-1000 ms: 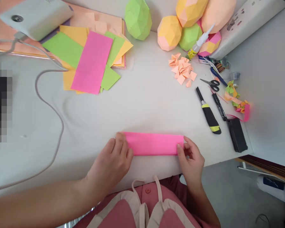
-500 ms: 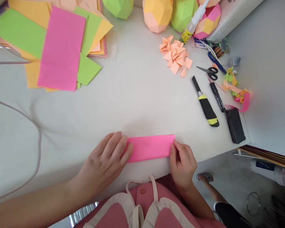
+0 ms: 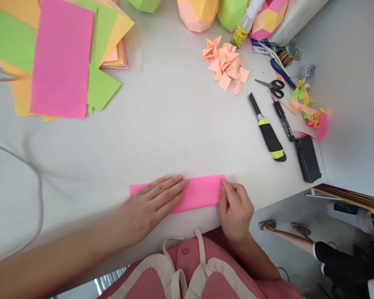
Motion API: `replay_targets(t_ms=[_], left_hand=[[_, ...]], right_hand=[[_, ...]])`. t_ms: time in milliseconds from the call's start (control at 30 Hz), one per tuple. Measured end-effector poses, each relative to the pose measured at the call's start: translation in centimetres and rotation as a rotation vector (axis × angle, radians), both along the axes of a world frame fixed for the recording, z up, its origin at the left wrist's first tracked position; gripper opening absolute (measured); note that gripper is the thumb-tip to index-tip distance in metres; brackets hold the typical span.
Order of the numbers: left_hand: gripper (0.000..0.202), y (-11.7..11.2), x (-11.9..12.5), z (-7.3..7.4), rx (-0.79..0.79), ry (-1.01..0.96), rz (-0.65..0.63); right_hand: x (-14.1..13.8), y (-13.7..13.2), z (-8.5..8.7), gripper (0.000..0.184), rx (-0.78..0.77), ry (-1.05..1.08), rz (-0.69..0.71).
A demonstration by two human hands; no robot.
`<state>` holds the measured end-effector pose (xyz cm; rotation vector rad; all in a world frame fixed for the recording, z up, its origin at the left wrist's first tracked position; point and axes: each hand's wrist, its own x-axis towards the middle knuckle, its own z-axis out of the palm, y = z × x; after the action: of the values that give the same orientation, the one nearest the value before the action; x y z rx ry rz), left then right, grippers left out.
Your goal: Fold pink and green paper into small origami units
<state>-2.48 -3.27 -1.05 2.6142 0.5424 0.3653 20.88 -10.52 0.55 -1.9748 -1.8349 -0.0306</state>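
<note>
Two hands on a bright pink paper strip [image 3: 202, 193] at the near edge of a white table [image 3: 162, 124]

We saw the strip lying directly in front of the body, its long axis running left to right, with the right end tilted slightly away from us. Both hands touched it. The left hand [image 3: 152, 203] lay palm down across its left half, fingers straight, close together and pointing right, resting on the paper without gripping it; the left end showed beyond the fingers. The right hand [image 3: 237, 209] was nearly closed, thumb and fingertips pinching the right end, the other fingers curled.

The strip looked flat, smooth and plain, long and narrow with straight edges. We could not tell how many layers it had.

Well beyond it, at the upper left, we found a large pink sheet [image 3: 62, 58] over green and orange paper. Farther out on the right were a heap of small peach paper pieces [image 3: 224, 62], a black-and-yellow cutter knife [image 3: 271, 139], scissors [image 3: 278, 88], a black marker [image 3: 283, 121] and a black case [image 3: 308, 160]. Faceted paper shapes [image 3: 199, 14] stood along the top. Past the table, at the lower right, another person's legs [image 3: 289, 241] showed.
</note>
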Motion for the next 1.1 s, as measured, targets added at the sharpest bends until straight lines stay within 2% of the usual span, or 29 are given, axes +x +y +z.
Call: replay_targets(t_ms=[267,700,900,1100], left_hand=[[0.046,0.01,0.3,0.02,0.03,0.047,0.007],[0.047,0.14,0.38,-0.27,0.029,0.046,0.019],[0.046,0.16,0.41,-0.46,0.052,0.036,0.033],[0.042,-0.2,0.78,-0.03,0.123,0.055,0.027]], right_hand=[[-0.04,0.05,0.06,0.036,-0.033,-0.027,0.001],[0.13,-0.11,-0.38,0.035,-0.004,-0.05,0.025],[0.14,-0.08,-0.35,0.033,0.0,-0.045,0.031],[0.13,0.01,-0.3,0.031,0.005,-0.062,0.038]])
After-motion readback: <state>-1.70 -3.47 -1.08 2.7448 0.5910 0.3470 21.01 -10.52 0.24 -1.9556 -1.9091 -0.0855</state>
